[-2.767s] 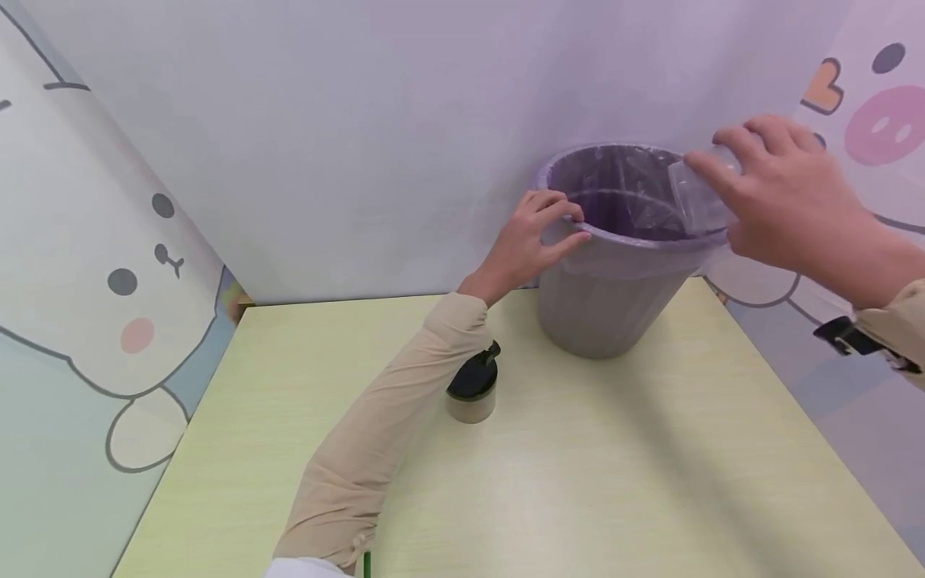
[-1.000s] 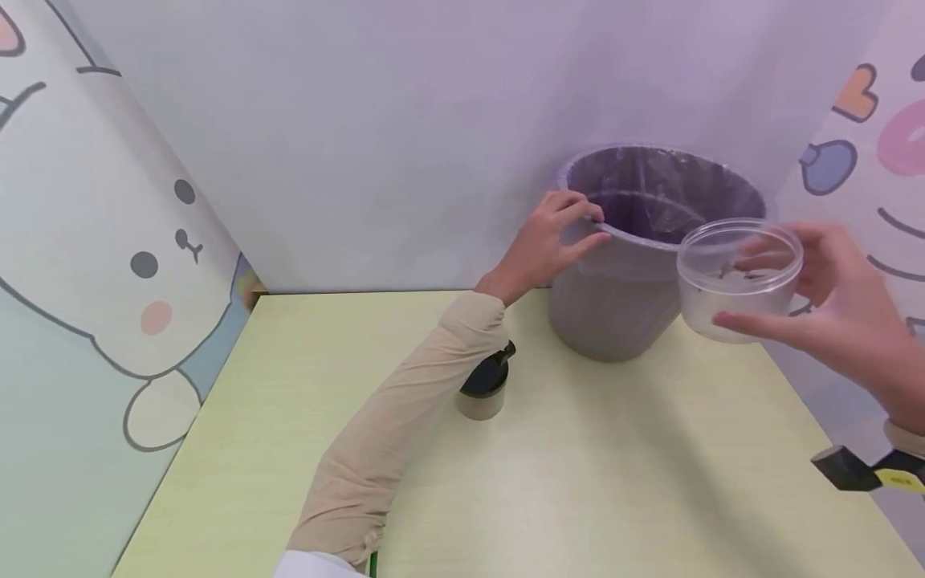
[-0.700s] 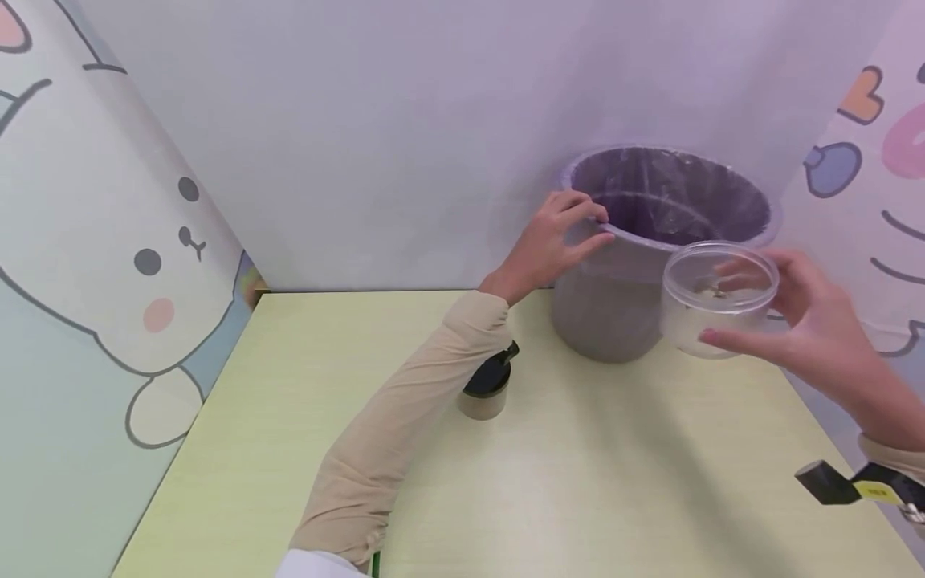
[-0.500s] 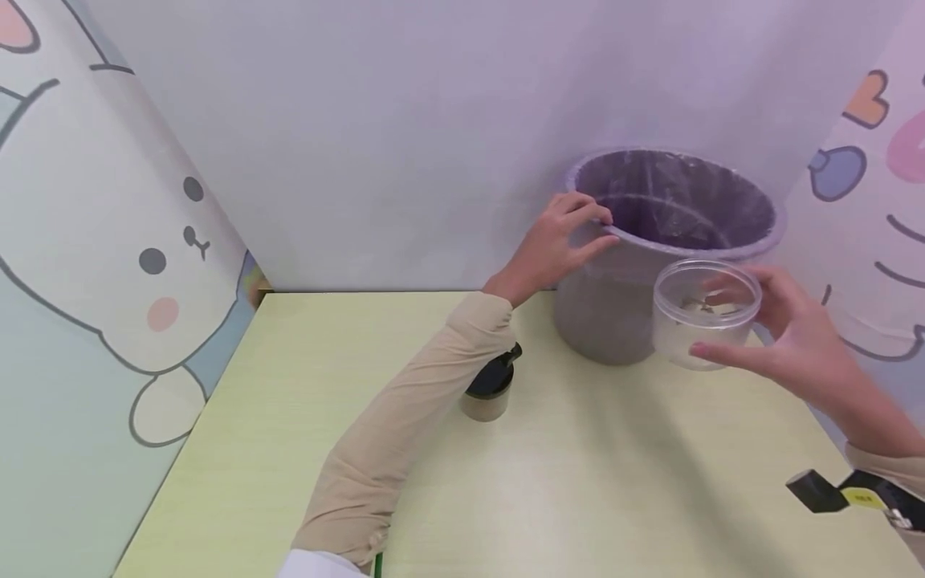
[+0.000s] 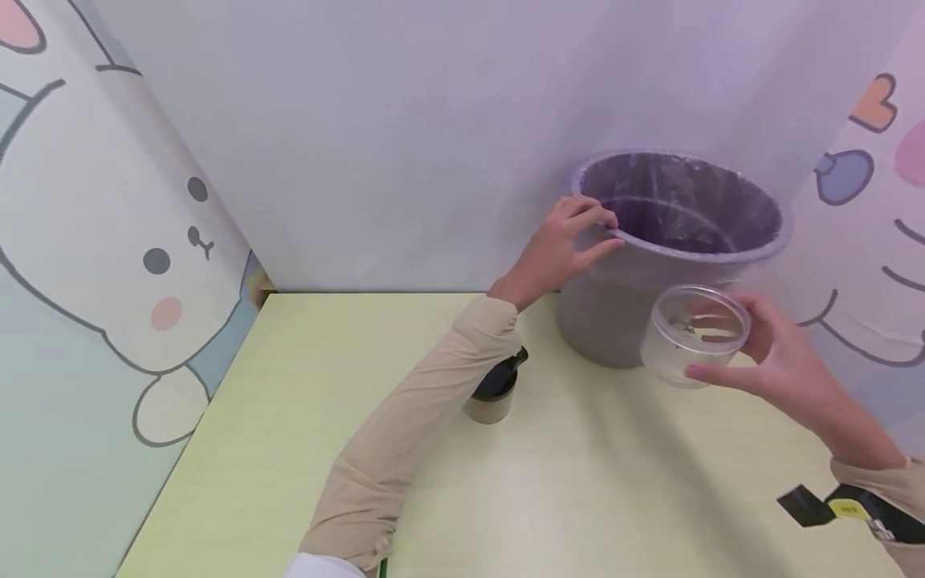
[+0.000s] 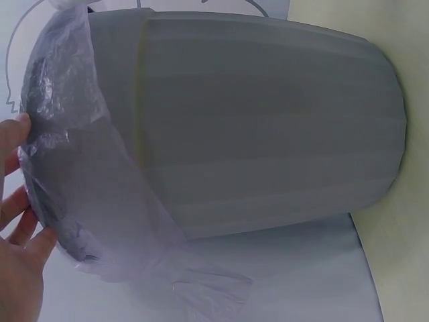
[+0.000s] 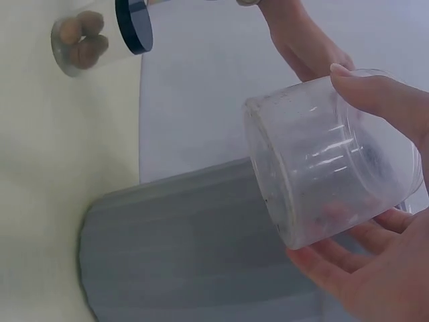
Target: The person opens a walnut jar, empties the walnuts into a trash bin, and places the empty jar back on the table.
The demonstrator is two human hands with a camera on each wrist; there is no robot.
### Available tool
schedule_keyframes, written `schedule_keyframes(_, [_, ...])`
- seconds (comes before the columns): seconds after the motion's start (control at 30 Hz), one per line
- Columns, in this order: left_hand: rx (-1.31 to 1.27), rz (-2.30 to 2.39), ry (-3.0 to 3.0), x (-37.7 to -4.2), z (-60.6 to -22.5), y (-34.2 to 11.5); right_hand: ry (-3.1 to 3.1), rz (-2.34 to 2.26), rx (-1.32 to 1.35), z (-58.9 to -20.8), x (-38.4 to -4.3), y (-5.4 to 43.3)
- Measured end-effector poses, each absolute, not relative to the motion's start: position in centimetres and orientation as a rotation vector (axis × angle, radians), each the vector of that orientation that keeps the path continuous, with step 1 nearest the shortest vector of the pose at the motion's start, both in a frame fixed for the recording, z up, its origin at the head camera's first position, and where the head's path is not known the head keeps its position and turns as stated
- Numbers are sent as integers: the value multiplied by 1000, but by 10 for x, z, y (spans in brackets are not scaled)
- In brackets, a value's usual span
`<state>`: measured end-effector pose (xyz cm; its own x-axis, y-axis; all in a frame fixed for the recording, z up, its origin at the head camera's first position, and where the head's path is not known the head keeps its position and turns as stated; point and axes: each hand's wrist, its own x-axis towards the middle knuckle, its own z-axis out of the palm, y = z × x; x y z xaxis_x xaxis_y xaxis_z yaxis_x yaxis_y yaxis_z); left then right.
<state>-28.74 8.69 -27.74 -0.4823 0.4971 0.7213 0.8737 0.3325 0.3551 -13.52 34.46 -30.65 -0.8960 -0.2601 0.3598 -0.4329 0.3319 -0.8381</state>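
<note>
My left hand (image 5: 560,247) grips the near left rim of a grey trash can (image 5: 596,321), fingertips over the edge and thumb outside. A thin clear liner bag (image 6: 114,201) folds over that rim and hangs down outside. In front of the can, above the table, my right hand (image 5: 788,369) holds a clear plastic jar (image 5: 668,361) by its side, thumb in front and fingers behind. Its lidless mouth faces up, tilted a little. A few small dark bits show at its bottom. The right wrist view shows the jar (image 7: 308,154) close up, overlapping the can.
Partly behind my left forearm stands a second jar (image 5: 490,408) with a black lid. Several round brown things (image 7: 84,40) lie inside it. The pale yellow table (image 5: 289,417) meets a plain back wall and cartoon-printed side walls.
Earlier my right hand tipped the jar into the can's mouth. It has since come out, turned mouth up and moved down in front of the can. The left hand keeps its rim grip.
</note>
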Motion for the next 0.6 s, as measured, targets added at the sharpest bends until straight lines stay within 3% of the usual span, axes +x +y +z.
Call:
schedule_keyframes(0.43, [-1205,-1011,-2122,-288,-278,89,-2366,1808,845,-330,-130,330])
schedule_keyframes(0.6, [-1201,-1013,-2139,-288,-277,88,-2219,1920,1045,-340,-131,321])
